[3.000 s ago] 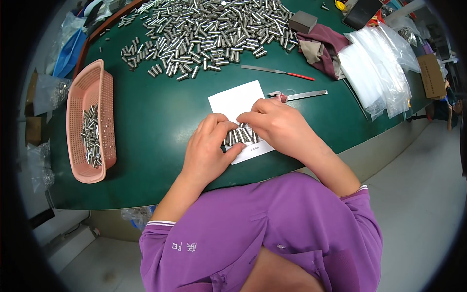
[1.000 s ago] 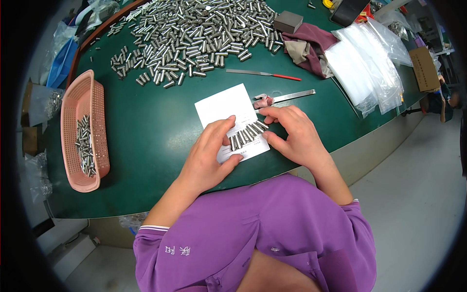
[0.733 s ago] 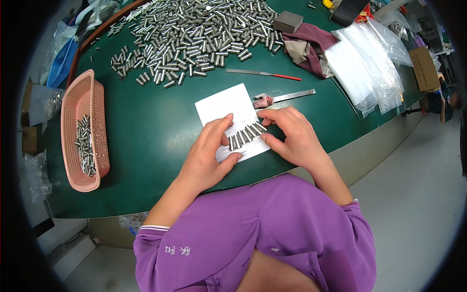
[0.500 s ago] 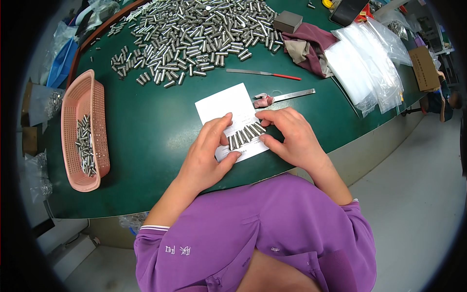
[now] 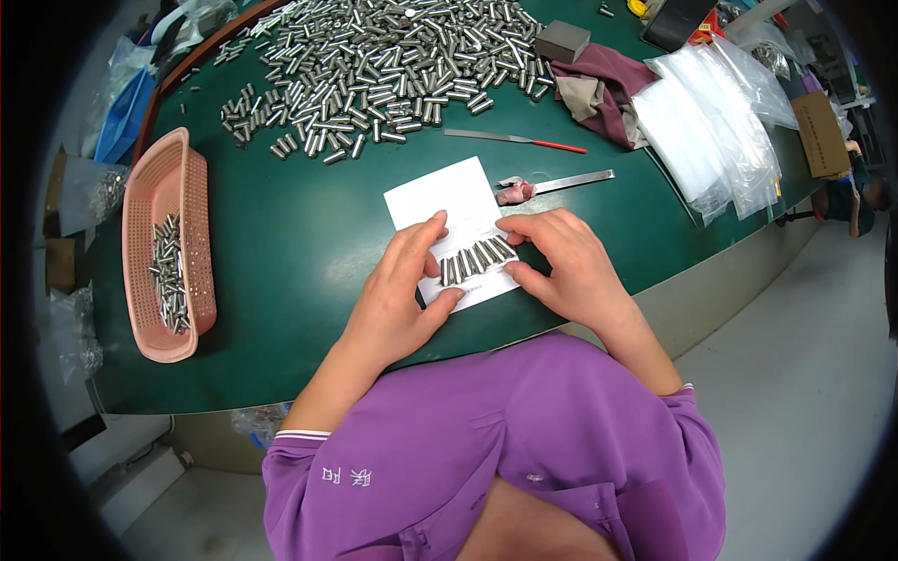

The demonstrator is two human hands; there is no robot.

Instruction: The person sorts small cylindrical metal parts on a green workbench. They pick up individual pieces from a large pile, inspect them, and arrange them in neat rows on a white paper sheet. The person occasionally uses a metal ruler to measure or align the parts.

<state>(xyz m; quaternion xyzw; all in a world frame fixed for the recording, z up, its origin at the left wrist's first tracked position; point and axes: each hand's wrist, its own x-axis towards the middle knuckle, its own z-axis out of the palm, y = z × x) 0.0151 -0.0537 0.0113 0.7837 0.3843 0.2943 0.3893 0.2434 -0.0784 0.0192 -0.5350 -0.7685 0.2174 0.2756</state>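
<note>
Green tabletop [image 5: 290,215] fills the middle of the frame. Left hand [image 5: 391,294] and right hand [image 5: 569,262] are both loosely cupped, thumbs spread well off the fingers, bracketing a row of metal pins [image 5: 475,260] on white paper [image 5: 438,192], frame centre. Can't tell if they're touching the end pins tbh, some curled fingers are hidden. Further out, the pin pile [image 5: 393,70] gets cut off up top.

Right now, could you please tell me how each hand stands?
Left hand: open, curved beside the left end of the row of metal pins; contact unclear.
Right hand: open, curved beside the row's right end; contact unclear.
</note>
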